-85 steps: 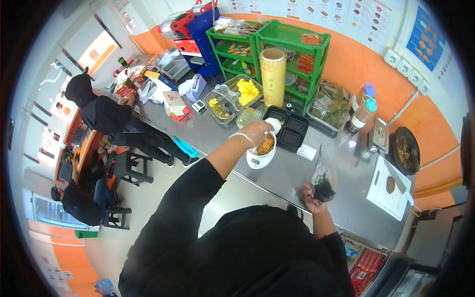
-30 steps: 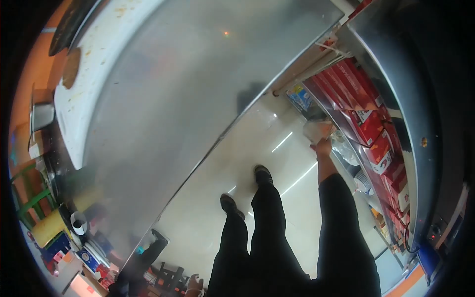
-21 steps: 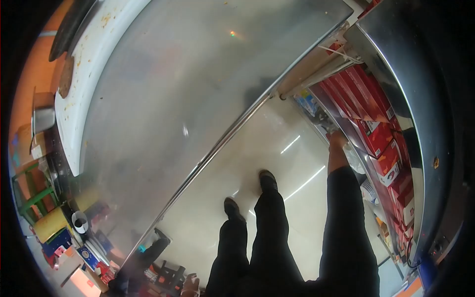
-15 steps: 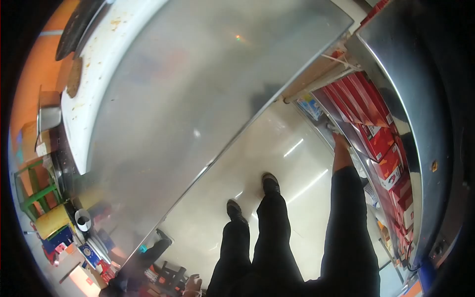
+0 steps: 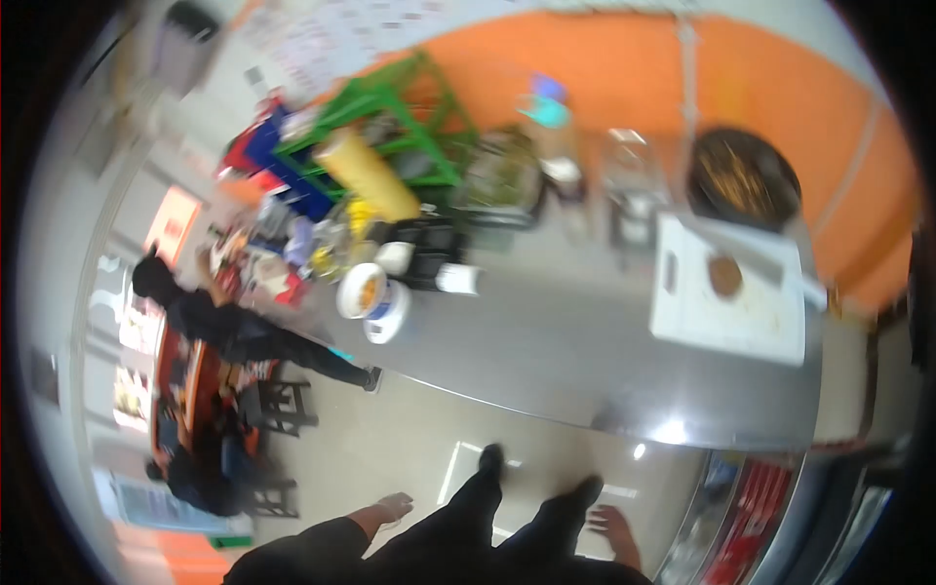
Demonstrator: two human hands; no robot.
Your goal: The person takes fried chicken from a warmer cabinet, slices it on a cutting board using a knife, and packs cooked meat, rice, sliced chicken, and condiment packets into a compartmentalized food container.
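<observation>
My left hand (image 5: 394,507) hangs low over the floor, in front of the steel counter (image 5: 546,361), with nothing visible in it; its loosely extended fingers are blurred. Over on the right, my right hand (image 5: 611,525) is held with its fingers apart, empty and touching nothing. Both hands are below the counter's front edge. On the counter's right end lies a white cutting board (image 5: 726,322) with a brown round piece (image 5: 724,277) and a knife (image 5: 746,244). A white tub (image 5: 359,292) with orange contents stands farther left.
A dark pan (image 5: 746,175) sits behind the board. Bottles (image 5: 559,156), a glass jar (image 5: 629,161), a green rack (image 5: 419,117) and a yellow roll (image 5: 366,174) line the back. Red packages (image 5: 746,517) fill a low shelf at right. Another person (image 5: 224,317) stands at the far left.
My view has swung left and up to the counter. My right hand has come away from the low shelf, where it was reaching, and now hangs free. The left hand is more fully in view.
</observation>
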